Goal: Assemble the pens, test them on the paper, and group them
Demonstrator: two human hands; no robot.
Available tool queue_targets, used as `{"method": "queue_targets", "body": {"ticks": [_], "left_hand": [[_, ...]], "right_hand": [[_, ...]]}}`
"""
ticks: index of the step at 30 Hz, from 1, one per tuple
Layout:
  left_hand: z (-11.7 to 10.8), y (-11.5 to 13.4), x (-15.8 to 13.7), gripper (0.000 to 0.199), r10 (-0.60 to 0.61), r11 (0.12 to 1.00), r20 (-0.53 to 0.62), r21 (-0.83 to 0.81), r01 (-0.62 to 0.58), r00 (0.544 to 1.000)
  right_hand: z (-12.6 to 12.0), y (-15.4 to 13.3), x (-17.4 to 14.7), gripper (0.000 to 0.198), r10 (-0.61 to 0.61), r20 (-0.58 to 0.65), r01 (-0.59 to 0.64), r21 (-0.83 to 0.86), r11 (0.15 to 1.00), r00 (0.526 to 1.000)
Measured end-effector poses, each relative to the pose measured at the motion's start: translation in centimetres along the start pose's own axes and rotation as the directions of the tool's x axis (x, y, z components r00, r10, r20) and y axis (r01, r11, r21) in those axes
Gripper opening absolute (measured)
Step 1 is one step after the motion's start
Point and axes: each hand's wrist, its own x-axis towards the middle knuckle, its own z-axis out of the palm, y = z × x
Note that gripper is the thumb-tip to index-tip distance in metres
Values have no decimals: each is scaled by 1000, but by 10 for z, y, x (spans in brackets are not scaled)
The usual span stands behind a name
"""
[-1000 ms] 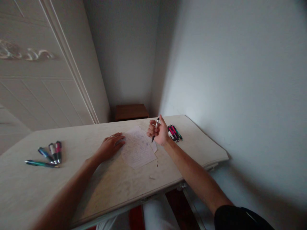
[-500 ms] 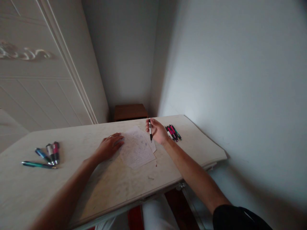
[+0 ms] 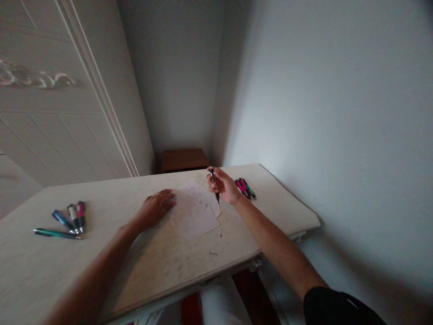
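My right hand (image 3: 224, 186) is closed around a dark pen (image 3: 217, 196), held above the right edge of the papers with its tip pointing down. Flat on the table's left-middle, my left hand (image 3: 158, 205) rests with fingers stretched onto the edge of a sheet of paper (image 3: 194, 214) covered in scribbles and writing. Another sheet (image 3: 215, 205) sticks out beneath it. Just right of my right hand lies a row of several pens (image 3: 246, 188), pink, green and dark.
The white table (image 3: 162, 275) has worn, stained patches. Several pens (image 3: 72, 217) lie in a loose fan at the left. A small scrap (image 3: 213, 253) sits near the front edge. A wooden stand (image 3: 185, 159) stands behind; a wall (image 3: 338, 113) closes the right side.
The pen has tilted in my right hand, its lower end swinging to the right. My left hand stays on the paper.
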Motion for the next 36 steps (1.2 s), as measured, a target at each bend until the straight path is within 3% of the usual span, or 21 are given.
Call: {"method": "queue_targets", "body": {"ticks": [4,7,9,12,14,15,16,19,24,28,36], "left_hand": [[1,-1,0,49,-1,1000,3,-2,1,1000],[2,-2,0,50,-1,1000,2,8,1,1000],[2,-3,0,53,4,1000,9,20,-5,1000],[1,-3,0,56,18,999,25,36,-19,1000],[1,-4,1,56,24,999,22,41,-25,999],[1,-4,1,55,26,999,15,40,-27,1000],[1,-5,1,55,27,999,7,36,-28,1000],[2,-6,1,54,29,999,-6,24,-29,1000],[2,-7,2,57,30,999,-13,27,-30,999],[1,-7,2,59,30,999,-12,26,-29,999],[2,-6,1,55,17,1000,-24,14,-17,1000]], "right_hand": [[-15,-12,5,28,-140,-84,141,12,990,987],[-41,-33,3,32,-311,-225,291,-118,949,923],[-66,-49,-2,30,-371,-318,294,-263,919,873],[-110,-72,-15,28,-457,-445,197,-515,834,770],[-137,-83,-26,25,-497,-498,11,-699,715,711],[-149,-86,-31,24,-511,-511,-119,-778,616,692],[-159,-88,-36,22,-513,-519,-175,-800,574,684],[-177,-87,-46,16,-511,-516,-252,-829,499,687],[-179,-76,-41,19,-469,-494,-328,-859,392,732],[-176,-72,-33,18,-466,-438,-330,-896,298,769],[-177,-68,-38,19,-502,-350,-317,-936,153,791]]}}
